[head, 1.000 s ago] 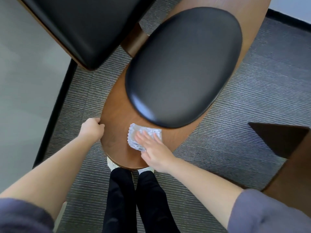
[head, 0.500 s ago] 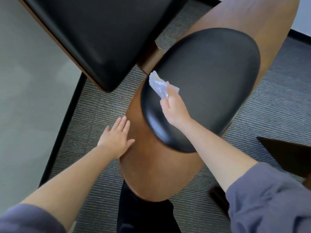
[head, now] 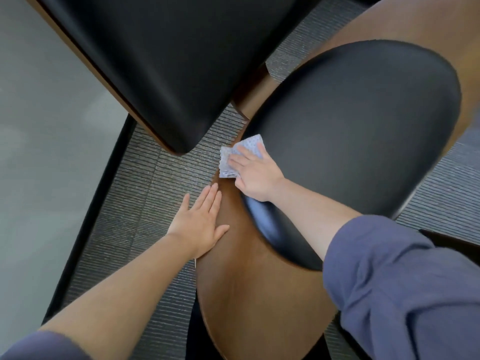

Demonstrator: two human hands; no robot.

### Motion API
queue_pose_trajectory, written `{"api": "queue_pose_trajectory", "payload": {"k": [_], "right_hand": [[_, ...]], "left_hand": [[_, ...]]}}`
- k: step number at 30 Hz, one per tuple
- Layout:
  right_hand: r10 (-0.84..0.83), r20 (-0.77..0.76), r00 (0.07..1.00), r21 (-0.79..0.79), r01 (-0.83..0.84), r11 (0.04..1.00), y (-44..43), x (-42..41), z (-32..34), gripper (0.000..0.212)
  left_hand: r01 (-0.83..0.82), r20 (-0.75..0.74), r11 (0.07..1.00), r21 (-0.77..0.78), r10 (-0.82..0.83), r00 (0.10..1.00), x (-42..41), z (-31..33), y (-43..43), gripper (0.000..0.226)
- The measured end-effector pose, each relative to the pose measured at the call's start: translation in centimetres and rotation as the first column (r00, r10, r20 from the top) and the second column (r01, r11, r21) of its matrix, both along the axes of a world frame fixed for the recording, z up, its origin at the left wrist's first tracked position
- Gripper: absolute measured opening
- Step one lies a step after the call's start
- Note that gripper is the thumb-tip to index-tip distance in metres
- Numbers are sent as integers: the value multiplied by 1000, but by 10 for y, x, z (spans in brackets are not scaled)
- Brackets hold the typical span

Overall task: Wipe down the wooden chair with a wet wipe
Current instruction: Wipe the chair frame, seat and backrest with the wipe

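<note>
The wooden chair (head: 249,294) fills the centre and right of the frame. Its long axis runs from the rounded brown end at the bottom centre up to the upper right corner. An oval black cushion (head: 363,131) lies on the wood along the same diagonal, leaving a bare wooden rim on the lower left side.

The wet wipe (head: 248,144), white with a dotted texture, sits just above the middle of the frame, at the left edge of the cushion where it meets the wooden rim. One corner hangs past the rim over the carpet (head: 168,190). The right hand (head: 257,178) lies on top of the wipe with straight, spread fingers, pressing it flat rather than clutching it.

The left hand (head: 198,224) is flat and open, fingers together and pointing up the frame. Its palm rests on the chair's left wooden edge, below and left of the wipe.

A second black padded panel (head: 161,61) with a wooden edge fills the upper left, apart from the wipe. Blue-grey sleeves (head: 402,281) cover both upper arms.
</note>
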State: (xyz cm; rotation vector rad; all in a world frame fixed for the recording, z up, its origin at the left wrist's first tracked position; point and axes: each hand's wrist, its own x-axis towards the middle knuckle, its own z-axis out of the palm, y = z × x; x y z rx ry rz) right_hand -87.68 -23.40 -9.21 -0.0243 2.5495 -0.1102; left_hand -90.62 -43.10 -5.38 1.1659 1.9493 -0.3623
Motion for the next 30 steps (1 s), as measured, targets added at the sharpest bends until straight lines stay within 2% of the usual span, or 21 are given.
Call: {"api": "queue_pose_trajectory", "payload": {"k": [6, 11, 13, 17, 20, 23, 27, 30], "right_hand": [[-132, 39, 990, 55, 130, 990, 24, -36, -18, 53], [-63, 23, 998, -100, 65, 993, 13, -8, -2, 53], [-14, 10, 1000, -115, 15, 993, 15, 1, 1, 54], [81, -44, 996, 15, -81, 997, 25, -19, -4, 61], [43, -22, 999, 97, -40, 994, 35, -38, -17, 56], [-35, -23, 999, 7, 35, 999, 34, -35, -22, 57], [49, -99, 994, -176, -66, 982, 21, 6, -6, 69], [19, -36, 999, -185, -26, 982, 24, 19, 4, 60]], "left_hand": [[-134, -7, 989, 69, 135, 991, 9, -16, 15, 73], [-159, -22, 982, 102, 162, 987, 10, -16, 15, 73], [-144, -31, 985, 98, 148, 988, 10, -17, 15, 73], [-141, -46, 985, 100, 146, 988, 11, -18, 13, 73], [-139, -54, 984, 109, 145, 988, 12, -21, 10, 76], [-141, -51, 983, 120, 148, 988, 14, -22, 8, 79], [-165, -45, 978, 127, 172, 984, 13, -22, 10, 74], [-193, -36, 972, 132, 199, 979, 14, -22, 9, 74]]}}
